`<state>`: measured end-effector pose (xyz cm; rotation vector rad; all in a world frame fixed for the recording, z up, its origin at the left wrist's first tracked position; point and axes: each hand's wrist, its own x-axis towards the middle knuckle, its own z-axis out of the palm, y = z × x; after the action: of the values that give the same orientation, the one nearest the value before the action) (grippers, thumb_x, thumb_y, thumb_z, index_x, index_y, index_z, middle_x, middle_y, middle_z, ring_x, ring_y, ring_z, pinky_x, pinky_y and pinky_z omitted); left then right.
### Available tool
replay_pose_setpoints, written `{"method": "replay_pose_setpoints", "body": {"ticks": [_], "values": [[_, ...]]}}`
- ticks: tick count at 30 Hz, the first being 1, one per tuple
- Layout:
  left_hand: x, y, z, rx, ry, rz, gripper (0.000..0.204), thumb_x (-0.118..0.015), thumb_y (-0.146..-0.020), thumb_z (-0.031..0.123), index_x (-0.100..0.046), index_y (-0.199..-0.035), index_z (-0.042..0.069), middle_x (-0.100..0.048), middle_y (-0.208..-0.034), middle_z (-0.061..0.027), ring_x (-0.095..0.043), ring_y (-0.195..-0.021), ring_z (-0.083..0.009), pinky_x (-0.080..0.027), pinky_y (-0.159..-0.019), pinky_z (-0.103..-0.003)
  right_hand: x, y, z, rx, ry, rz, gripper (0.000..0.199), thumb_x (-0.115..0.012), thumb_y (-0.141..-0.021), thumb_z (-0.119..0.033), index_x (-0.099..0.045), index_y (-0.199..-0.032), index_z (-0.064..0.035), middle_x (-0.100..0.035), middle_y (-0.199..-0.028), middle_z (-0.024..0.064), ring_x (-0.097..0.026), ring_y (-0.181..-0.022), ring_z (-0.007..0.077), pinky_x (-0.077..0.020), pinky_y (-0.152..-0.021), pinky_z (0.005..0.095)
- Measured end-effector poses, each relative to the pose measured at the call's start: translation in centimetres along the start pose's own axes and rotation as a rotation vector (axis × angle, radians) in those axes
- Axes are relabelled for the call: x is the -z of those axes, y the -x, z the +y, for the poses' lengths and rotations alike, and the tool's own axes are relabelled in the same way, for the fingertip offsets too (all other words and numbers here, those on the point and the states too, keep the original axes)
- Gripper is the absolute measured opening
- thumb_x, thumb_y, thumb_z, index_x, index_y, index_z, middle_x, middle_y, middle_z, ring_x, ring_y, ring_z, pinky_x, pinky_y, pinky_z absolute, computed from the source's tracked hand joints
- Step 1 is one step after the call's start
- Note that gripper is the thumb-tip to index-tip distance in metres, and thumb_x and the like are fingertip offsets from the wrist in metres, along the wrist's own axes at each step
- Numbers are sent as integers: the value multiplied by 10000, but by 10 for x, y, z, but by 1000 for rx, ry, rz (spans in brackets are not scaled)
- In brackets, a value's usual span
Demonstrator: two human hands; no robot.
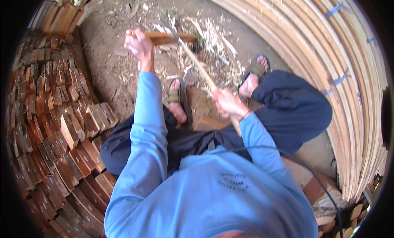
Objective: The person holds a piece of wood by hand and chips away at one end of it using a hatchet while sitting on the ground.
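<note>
My left hand (139,43) is closed round one end of a brown wooden piece (167,38), holding it out ahead, roughly level across the view. The far end of the piece reaches a dark, greenish spot among the shavings; what bears it there I cannot make out. My right hand (230,103) grips the long pale wooden handle of an adze-like tool (198,66). Its thin, curved grey head crosses the wooden piece in the picture. Motion blurs the head, so whether it touches the wood is unclear.
Pale wood shavings (217,43) litter the dirt floor between and beyond my sandalled feet. Stacked short reddish-brown wooden blocks (53,127) line the left. Long bundled planks (328,53) with blue ties curve along the right. A black cable (314,172) runs past my right side.
</note>
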<state>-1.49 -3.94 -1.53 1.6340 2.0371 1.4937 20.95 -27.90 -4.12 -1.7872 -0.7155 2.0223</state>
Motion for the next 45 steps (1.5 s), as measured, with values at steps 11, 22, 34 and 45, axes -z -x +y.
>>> {"method": "replay_pose_setpoints", "body": {"ticks": [11,22,34,45], "values": [[11,8,-16,19,63,31,228,-522,-817,136,-533,-689,-52,-582,-616,-208,-551,-577,-302,-435,-617,-444,16,51,-29,129,-365,-236,462,-344,-1069,-465,-449,-830,-83,-385,-527,6,-334,-343,116,-273,-319,270],[5,9,2,6,33,-8,265,-518,-848,161,-543,-722,-70,-587,-658,-226,-576,-632,-335,-446,-655,-447,-8,-9,30,511,685,412,560,-455,-1025,-352,-663,-727,75,-588,-676,337,-626,-664,492,-486,-625,552],[-3,12,4,-83,48,-26,209,-544,-815,119,-563,-724,-67,-596,-676,-232,-586,-624,-336,-449,-636,-441,27,20,0,-153,-657,-550,437,-388,-1045,-524,-374,-835,-141,-282,-598,-85,-217,-419,1,-161,-320,174],[1,12,-4,-22,53,-13,227,-535,-827,138,-558,-716,-58,-601,-662,-232,-589,-615,-357,-462,-638,-435,-12,39,-38,631,560,449,501,-419,-1052,-357,-591,-818,52,-595,-679,268,-619,-652,446,-474,-652,512]]}}
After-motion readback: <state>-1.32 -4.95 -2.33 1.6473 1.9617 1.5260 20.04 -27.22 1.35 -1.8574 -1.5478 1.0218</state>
